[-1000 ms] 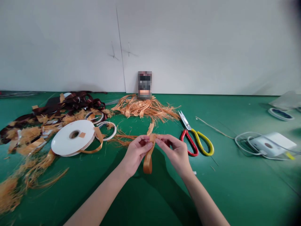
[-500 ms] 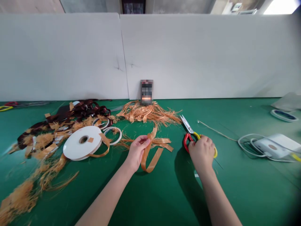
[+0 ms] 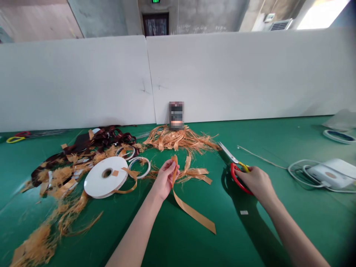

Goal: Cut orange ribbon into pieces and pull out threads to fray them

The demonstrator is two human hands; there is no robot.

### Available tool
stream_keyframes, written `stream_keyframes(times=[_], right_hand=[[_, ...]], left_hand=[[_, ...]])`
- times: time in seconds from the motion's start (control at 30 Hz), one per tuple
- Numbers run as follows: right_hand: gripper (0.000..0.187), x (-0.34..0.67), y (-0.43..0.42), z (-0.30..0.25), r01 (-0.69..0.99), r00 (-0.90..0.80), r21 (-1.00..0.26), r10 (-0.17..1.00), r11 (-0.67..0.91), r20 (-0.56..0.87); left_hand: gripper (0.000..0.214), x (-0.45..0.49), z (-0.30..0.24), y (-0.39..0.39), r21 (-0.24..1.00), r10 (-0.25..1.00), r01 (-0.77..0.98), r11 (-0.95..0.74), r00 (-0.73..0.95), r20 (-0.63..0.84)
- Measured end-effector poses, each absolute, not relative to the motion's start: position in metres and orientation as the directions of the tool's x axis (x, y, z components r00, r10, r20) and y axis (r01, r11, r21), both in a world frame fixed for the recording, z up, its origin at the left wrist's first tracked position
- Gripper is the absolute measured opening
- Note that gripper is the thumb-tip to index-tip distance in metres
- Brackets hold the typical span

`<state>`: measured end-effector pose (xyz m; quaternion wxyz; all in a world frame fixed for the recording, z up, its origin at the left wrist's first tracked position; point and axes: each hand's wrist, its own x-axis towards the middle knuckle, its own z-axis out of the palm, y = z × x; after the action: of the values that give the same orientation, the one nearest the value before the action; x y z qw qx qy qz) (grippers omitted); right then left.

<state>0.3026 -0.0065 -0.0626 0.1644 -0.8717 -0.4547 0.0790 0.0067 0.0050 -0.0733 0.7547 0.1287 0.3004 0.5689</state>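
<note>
My left hand (image 3: 167,177) pinches a tan ribbon (image 3: 194,214) near its top, between thumb and fingers. The ribbon's long tail runs down to the right and ends in a slanted cut edge. My right hand (image 3: 257,181) grips the scissors (image 3: 241,178) by their red and yellow handles. Their blades (image 3: 226,151) look closed and point up and left, apart from the ribbon. Just beyond my left hand lie short tan ribbon pieces (image 3: 198,172) with frayed strands.
A white ribbon spool (image 3: 97,181) lies left, beside two rings (image 3: 139,167) and heaped frayed scraps (image 3: 59,176). A tan ribbon pile (image 3: 180,139) sits under a pixelated upright object (image 3: 176,115) against the white partition (image 3: 236,74). A white device (image 3: 332,172) with a cable stands right.
My right hand has taken up the scissors from the table and turned them slightly. The looped ribbon in my left hand has dropped into a straight tail. The view has tilted upward.
</note>
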Motion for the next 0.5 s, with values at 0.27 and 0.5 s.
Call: stream_keyframes(times=[0.27,0.5], right_hand=[[0.059,0.303,-0.017,-0.035,0.768,0.587,-0.357,0.807,-0.532,0.06],[0.048,0.254,-0.008,-0.009,0.971,0.09,-0.239,0.965,-0.029,0.246]], left_hand=[[0.018,0.007,-0.073,0.007,0.465,0.929,-0.824,0.322,0.18,-0.324],[0.015,-0.002,-0.075,0.016,0.472,0.947,-0.843,0.258,0.124,-0.297]])
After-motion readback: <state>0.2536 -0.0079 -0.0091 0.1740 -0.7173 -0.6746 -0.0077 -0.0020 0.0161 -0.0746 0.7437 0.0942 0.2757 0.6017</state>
